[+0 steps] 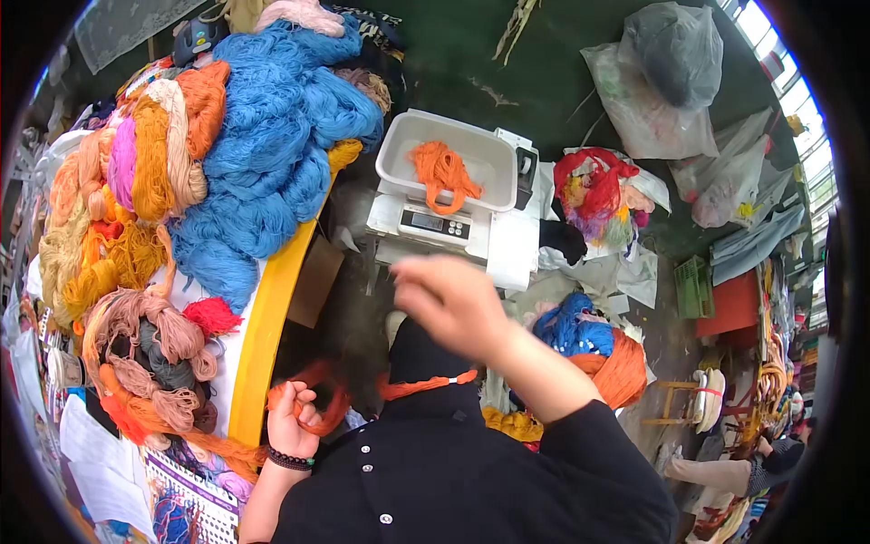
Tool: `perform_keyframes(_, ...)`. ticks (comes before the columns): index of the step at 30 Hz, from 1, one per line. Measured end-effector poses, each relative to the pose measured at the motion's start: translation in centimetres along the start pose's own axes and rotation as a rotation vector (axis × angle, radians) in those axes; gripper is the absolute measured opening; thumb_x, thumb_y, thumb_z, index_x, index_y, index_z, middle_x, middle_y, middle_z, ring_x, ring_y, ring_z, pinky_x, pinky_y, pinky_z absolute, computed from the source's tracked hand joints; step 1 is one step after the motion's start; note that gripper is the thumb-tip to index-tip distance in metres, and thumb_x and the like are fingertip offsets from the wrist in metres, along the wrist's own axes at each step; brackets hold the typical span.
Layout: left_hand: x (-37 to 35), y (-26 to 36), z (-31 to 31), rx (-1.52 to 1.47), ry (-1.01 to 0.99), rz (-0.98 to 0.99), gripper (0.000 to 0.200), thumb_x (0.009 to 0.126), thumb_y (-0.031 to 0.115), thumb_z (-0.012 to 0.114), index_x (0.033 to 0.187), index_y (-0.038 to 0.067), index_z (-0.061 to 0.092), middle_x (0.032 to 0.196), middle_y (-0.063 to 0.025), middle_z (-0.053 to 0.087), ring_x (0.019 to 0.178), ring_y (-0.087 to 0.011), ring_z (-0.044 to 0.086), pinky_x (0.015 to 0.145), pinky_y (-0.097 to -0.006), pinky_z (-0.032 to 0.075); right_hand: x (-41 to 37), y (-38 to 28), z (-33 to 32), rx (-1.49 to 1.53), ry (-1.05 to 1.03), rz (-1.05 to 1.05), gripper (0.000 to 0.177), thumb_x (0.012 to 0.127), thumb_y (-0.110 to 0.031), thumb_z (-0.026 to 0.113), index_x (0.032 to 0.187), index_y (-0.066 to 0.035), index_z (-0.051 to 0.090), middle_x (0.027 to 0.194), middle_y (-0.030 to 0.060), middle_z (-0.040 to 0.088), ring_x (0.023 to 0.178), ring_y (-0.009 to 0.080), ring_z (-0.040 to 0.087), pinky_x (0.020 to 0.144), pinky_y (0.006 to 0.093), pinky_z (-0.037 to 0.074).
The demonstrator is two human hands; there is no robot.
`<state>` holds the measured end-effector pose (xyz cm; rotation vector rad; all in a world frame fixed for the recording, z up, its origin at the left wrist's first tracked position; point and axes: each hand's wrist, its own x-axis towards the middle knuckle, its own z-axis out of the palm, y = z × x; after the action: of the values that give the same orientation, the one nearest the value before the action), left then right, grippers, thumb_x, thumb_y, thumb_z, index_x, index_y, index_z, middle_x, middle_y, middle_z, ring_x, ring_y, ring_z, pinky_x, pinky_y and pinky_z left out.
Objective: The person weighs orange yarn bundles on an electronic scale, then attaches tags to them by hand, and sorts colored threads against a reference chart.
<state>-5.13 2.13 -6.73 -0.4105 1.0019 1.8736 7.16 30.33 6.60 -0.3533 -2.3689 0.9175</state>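
My left hand (294,419) is closed around a strand bundle of orange yarn (333,399), beside the table edge. A thin orange hank with a white tie (426,387) lies across my dark clothing. Over my lap, my right hand (453,304) reaches forward, slightly blurred, its fingers loosely stretched and no yarn visible in them. Just beyond it stands a digital scale (435,224). On the scale sits a white plastic tub (494,168) holding a bundle of orange yarn (441,172).
At left, a yellow-edged table (263,349) carries a large blue yarn heap (272,118) and several coloured hanks. Bags of yarn (598,195) and blue-orange bundles (580,331) are on the right. Plastic bags (662,82) lie farther off. Another person (743,473) is at far right.
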Motion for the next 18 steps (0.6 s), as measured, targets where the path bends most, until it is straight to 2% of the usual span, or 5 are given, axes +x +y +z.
perform_keyframes(4,-0.6,-0.2,1.5,0.129,0.016,-0.020,0.019,0.096,0.027,0.047,0.094,0.010,0.057,0.077,-0.0017,0.062,0.050,-0.0072,0.041,0.048,-0.0221,0.034,-2.5,-9.5,-1.7,0.990,0.109,-0.698,0.049,0.094,-0.052,0.037,0.094,-0.009,0.061,0.104,0.0167,0.062,0.091,0.0343,0.061,0.076,0.0453,0.048)
perform_keyframes(5,-0.6,-0.5,1.6,0.077,0.002,-0.049,0.018,0.095,0.027,0.048,0.094,0.010,0.056,0.077,-0.0017,0.061,0.050,-0.0072,0.041,0.048,-0.0219,0.034,-2.2,-10.3,-3.5,1.065,-0.106,-0.822,0.068,0.091,-0.061,0.031,0.097,0.000,0.061,0.115,0.0211,0.056,0.101,0.0370,0.057,0.077,0.0452,0.046)
perform_keyframes(6,-0.7,-0.7,1.7,0.084,-0.002,-0.041,0.018,0.095,0.027,0.049,0.094,0.010,0.056,0.077,-0.0018,0.061,0.050,-0.0072,0.041,0.048,-0.0218,0.034,-1.6,-10.0,-3.9,1.138,-0.157,-0.907,0.044,0.091,-0.052,0.045,0.115,-0.020,0.065,0.134,0.0206,0.045,0.121,0.0389,0.043,0.092,0.0403,0.043)
perform_keyframes(10,-1.0,-1.1,1.4,0.133,-0.032,-0.016,0.018,0.095,0.028,0.049,0.093,0.012,0.057,0.076,0.0007,0.062,0.048,-0.0061,0.040,0.045,-0.0208,0.034,-4.2,-12.7,-3.8,1.153,-0.176,-0.796,0.041,0.093,-0.053,0.037,0.119,-0.031,0.062,0.131,0.0213,0.047,0.117,0.0355,0.045,0.087,0.0404,0.044)
perform_keyframes(18,-1.5,-1.5,1.6,0.153,-0.023,-0.013,0.017,0.095,0.027,0.050,0.092,0.012,0.057,0.076,0.0010,0.062,0.048,-0.0059,0.039,0.045,-0.0204,0.033,-5.0,-12.6,-4.3,1.007,0.048,-0.869,0.040,0.096,-0.047,0.036,0.115,-0.024,0.061,0.126,0.0183,0.050,0.115,0.0340,0.046,0.081,0.0388,0.046)
